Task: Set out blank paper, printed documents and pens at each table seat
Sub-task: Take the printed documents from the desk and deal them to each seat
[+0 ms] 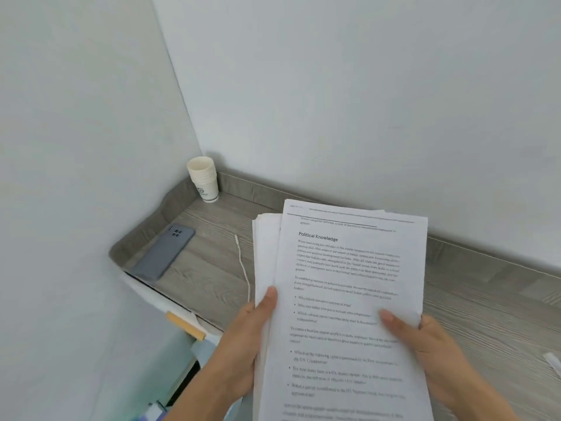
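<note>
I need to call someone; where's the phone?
Head view, left side: the phone lies face down on the counter near the wall corner, in front of the cups and left of the cable.

the stack of cups (204, 179) fills the corner and the phone (164, 252) lies near it; bare shelf (485, 314) shows on the right.

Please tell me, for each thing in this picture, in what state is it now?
printed documents: uneven stack, held above the table, printed side up
left hand: grips the stack's left edge, thumb on top
right hand: grips the right edge, thumb on top
paper cups: nested, upright, in the corner
phone: lying flat, camera side up
white cord: lying loose on the table
</note>
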